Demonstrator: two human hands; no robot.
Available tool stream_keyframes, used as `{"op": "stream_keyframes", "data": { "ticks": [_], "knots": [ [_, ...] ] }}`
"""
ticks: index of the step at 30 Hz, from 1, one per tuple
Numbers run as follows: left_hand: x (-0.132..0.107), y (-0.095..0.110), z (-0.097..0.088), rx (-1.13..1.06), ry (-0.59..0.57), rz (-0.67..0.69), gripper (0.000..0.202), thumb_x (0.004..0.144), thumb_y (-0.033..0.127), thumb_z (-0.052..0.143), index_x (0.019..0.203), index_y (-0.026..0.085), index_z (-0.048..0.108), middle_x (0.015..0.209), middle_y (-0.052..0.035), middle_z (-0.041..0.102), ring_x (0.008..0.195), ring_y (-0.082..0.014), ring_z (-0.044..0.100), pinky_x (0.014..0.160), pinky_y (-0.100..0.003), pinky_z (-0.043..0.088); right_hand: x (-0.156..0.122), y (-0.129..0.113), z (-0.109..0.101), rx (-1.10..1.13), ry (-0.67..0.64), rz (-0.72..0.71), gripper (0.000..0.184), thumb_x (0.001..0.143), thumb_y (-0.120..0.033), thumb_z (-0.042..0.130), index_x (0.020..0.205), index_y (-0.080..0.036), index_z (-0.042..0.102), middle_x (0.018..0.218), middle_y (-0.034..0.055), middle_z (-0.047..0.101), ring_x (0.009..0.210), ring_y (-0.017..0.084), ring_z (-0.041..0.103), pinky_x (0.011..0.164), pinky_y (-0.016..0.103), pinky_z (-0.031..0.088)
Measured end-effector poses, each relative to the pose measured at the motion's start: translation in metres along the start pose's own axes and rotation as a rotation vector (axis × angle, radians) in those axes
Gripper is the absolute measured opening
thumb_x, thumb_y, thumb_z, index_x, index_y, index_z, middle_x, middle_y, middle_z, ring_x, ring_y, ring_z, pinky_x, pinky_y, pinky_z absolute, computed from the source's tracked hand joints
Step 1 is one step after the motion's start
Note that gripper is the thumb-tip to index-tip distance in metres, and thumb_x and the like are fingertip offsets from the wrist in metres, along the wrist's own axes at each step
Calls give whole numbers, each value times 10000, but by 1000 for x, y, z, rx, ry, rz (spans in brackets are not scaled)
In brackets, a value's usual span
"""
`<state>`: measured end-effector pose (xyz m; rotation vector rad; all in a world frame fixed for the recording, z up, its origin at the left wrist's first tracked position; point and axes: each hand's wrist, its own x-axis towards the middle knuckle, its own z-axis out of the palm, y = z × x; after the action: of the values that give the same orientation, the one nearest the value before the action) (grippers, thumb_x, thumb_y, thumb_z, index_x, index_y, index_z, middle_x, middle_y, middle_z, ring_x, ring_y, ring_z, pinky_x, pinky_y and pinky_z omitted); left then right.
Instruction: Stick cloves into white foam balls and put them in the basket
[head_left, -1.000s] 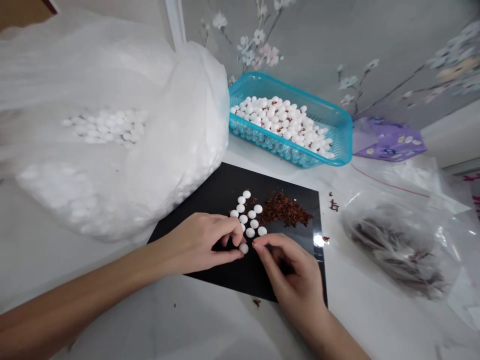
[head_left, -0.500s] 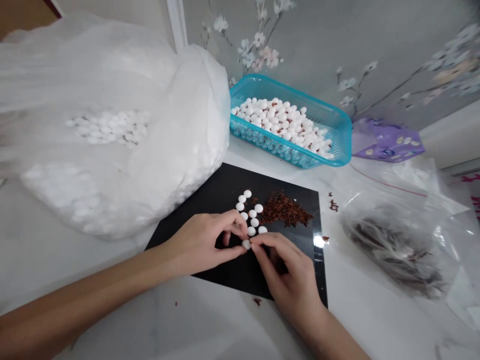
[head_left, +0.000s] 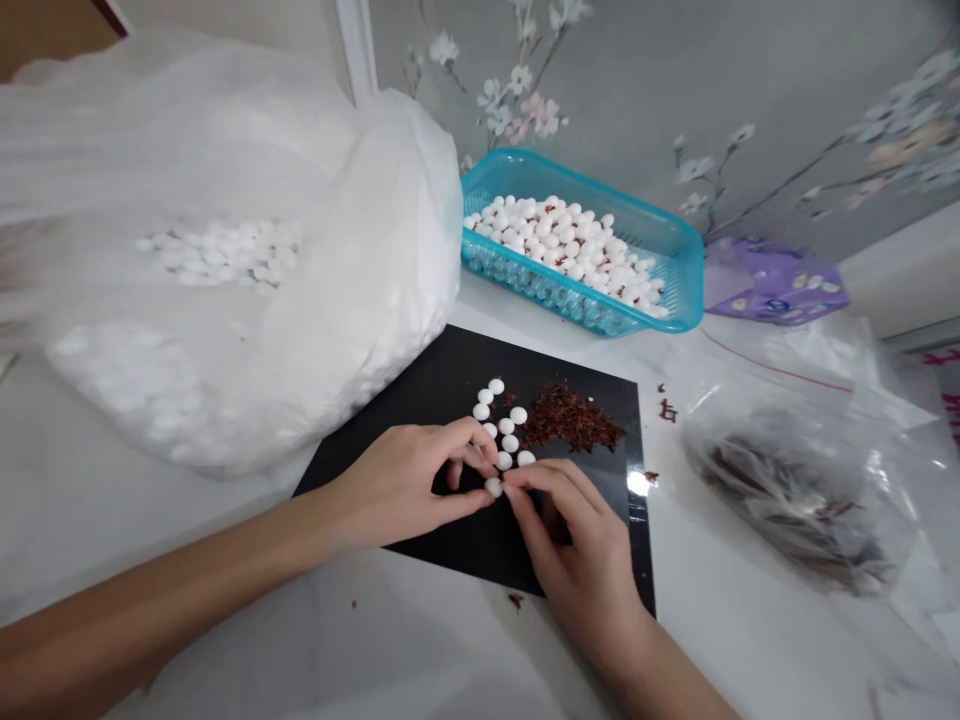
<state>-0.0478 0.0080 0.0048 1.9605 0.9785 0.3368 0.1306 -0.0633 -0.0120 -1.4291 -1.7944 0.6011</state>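
Note:
Between the thumb and index finger of my left hand is a small white ball, held above the black board. My right hand is closed in a pinch at the ball's right side; a tiny reddish-brown bit seems to be at its fingertips, too small to make out. Several loose white balls lie on the board just beyond my fingers. To their right is a heap of reddish-brown shreds.
A large translucent bag full of white balls stands at the left. Behind the board, a turquoise basket holds many more balls. On the right lie a clear zip bag with dark contents and a purple packet. Stray shreds dot the table.
Both hands stay at almost the same spot, with the ball still in my left fingers. The view has shifted very slightly.

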Motion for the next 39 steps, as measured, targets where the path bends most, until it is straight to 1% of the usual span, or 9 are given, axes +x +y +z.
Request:
{"op": "stream_keyframes", "data": {
  "ticks": [3, 6, 9, 13, 19, 23, 29, 39],
  "knots": [
    [0, 0, 0, -12, 1, -4, 162, 772, 262, 615, 899, 241, 517, 854, 98, 681, 611, -67, 570, 584, -197, 389, -1, -2, 1, -97, 10, -81, 139, 876, -89, 490, 959, -175, 560, 882, 43, 598, 732, 98, 618, 590, 176, 484],
    [0, 0, -1, -12, 2, -12, 166, 762, 251, 622, 894, 241, 521, 843, 98, 675, 610, -66, 568, 578, -194, 387, -1, -1, 3, -174, 25, -151, 150, 882, -80, 470, 973, -164, 554, 874, 57, 609, 731, 108, 635, 555, 174, 495],
    [0, 0, -1, -7, 1, -18, 169, 759, 245, 625, 892, 241, 523, 851, 98, 676, 611, -66, 566, 584, -193, 390, -2, 0, 4, -215, 25, -184, 148, 883, -82, 471, 976, -159, 555, 871, 64, 616, 735, 119, 644, 558, 182, 510],
    [0, 0, 0, -7, 0, -27, 159, 765, 262, 620, 890, 237, 524, 857, 84, 682, 614, -77, 567, 590, -202, 394, -3, 0, 4, -181, 6, -167, 179, 874, -75, 476, 1005, -172, 548, 884, 62, 622, 750, 124, 647, 593, 196, 531],
    [1, 2, -1, -11, 3, -23, 148, 772, 272, 615, 879, 236, 520, 844, 87, 678, 614, -77, 567, 579, -201, 387, -5, -2, 1, -91, -52, -126, 295, 838, -32, 444, 1073, -187, 532, 956, 88, 618, 799, 143, 643, 627, 230, 547],
    [1, 2, -2, -8, -9, -23, 153, 780, 280, 610, 894, 237, 517, 853, 89, 679, 609, -73, 568, 582, -203, 388, -4, -4, 0, -54, -63, -148, 329, 811, -6, 428, 1067, -184, 534, 922, 83, 603, 768, 141, 629, 612, 234, 538],
    [1, 1, 0, -21, -14, -42, 166, 775, 273, 619, 901, 239, 516, 866, 88, 684, 611, -76, 569, 581, -205, 382, -2, -5, 0, -44, -67, -171, 300, 788, 4, 420, 1015, -156, 533, 858, 77, 582, 717, 136, 604, 577, 228, 512],
    [2, 1, -1, -23, -15, -49, 174, 765, 263, 625, 897, 238, 515, 842, 87, 680, 603, -78, 556, 572, -205, 377, -1, -3, 1, -54, -124, -146, 351, 737, 10, 406, 1014, -176, 516, 872, 75, 572, 709, 148, 588, 539, 226, 488]
  ]
}}
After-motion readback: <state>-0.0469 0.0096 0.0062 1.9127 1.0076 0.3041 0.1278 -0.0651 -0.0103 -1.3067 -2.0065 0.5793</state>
